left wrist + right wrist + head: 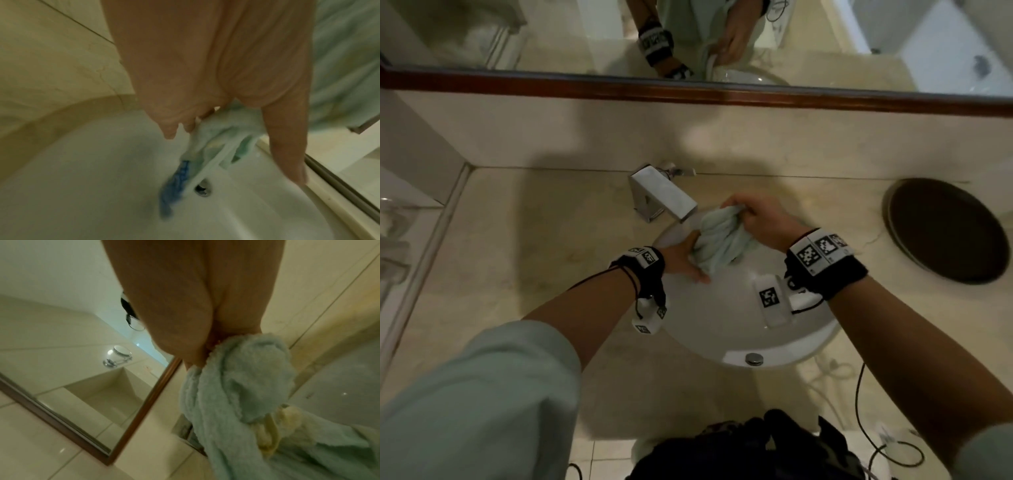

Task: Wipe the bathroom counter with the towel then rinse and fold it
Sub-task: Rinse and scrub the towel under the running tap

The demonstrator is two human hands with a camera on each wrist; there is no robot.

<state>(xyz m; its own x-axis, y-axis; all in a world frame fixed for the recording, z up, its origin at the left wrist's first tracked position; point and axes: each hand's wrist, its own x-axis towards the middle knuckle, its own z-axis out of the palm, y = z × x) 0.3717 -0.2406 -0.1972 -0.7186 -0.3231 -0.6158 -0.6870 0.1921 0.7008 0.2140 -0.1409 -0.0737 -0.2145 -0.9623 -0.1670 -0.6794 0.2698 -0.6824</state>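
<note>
A pale blue-green towel [722,240] hangs bunched over the white basin [722,315], just below the chrome faucet spout [667,197]. My right hand [760,219] grips its upper end, fingers curled round the cloth [242,378]. My left hand [685,260] holds the lower part from the left, with the thumb stretched along the cloth. In the left wrist view the wet towel [222,138] trails from my left hand [205,118] toward the drain [202,189], ending in a blue label. I cannot tell whether water runs from the spout.
The beige marble counter [544,246] surrounds the basin. A dark round tray [945,229] lies on it at the right. A wood-framed mirror [688,90] runs along the back wall. A glass holder [393,219] is at the far left. Cables hang near the front edge.
</note>
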